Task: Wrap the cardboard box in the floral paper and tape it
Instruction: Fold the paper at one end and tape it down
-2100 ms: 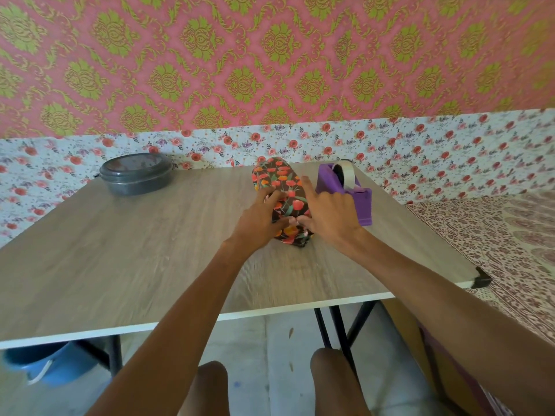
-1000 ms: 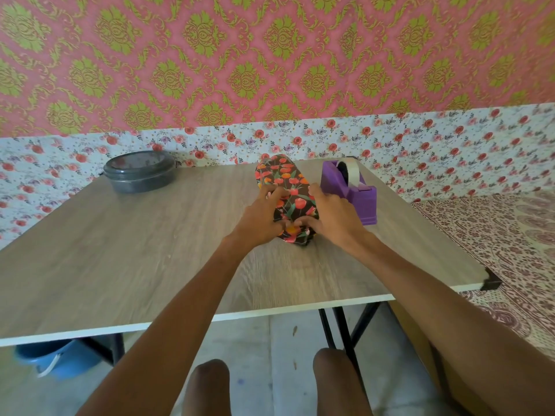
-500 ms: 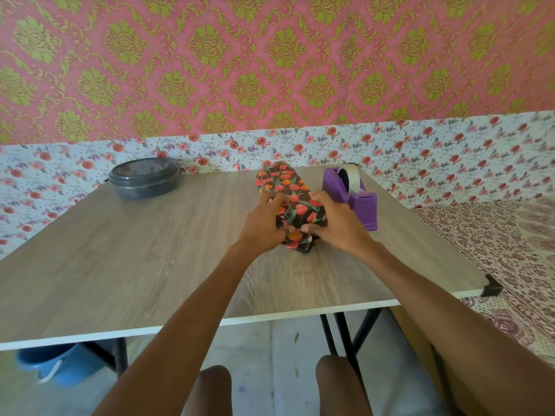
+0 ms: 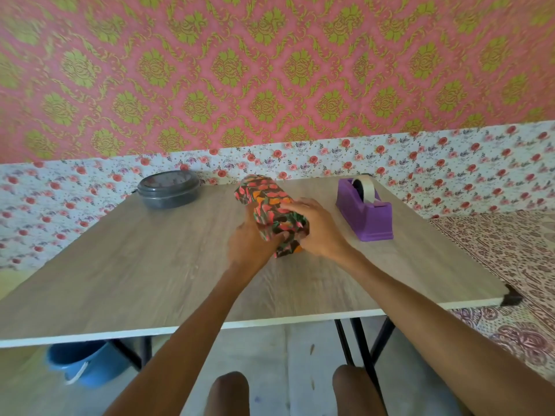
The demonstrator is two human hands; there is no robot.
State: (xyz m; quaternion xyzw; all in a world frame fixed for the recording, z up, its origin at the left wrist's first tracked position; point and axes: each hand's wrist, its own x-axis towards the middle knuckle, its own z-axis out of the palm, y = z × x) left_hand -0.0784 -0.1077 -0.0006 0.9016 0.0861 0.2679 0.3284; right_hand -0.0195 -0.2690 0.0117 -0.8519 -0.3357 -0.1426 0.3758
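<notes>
The cardboard box is fully covered by dark floral paper [image 4: 271, 207] with red and orange flowers, and no bare cardboard shows. It lies lengthwise on the wooden table [image 4: 150, 265], its far end tilted up. My left hand [image 4: 250, 243] grips its near left side, thumb on the paper. My right hand [image 4: 315, 231] holds the near right side, fingers curled over the top and near end fold. A purple tape dispenser [image 4: 365, 213] with a white roll stands apart to the right.
A dark round lidded container [image 4: 168, 189] sits at the table's far left. A blue bucket [image 4: 81, 364] stands under the near left edge. The table's near right corner has a black cap [image 4: 512, 298]. A patterned cloth surface lies to the right.
The wrapped box has been moved left, away from the tape dispenser, and its far end has tilted up. Both hands stayed on its near end, shifting their hold.
</notes>
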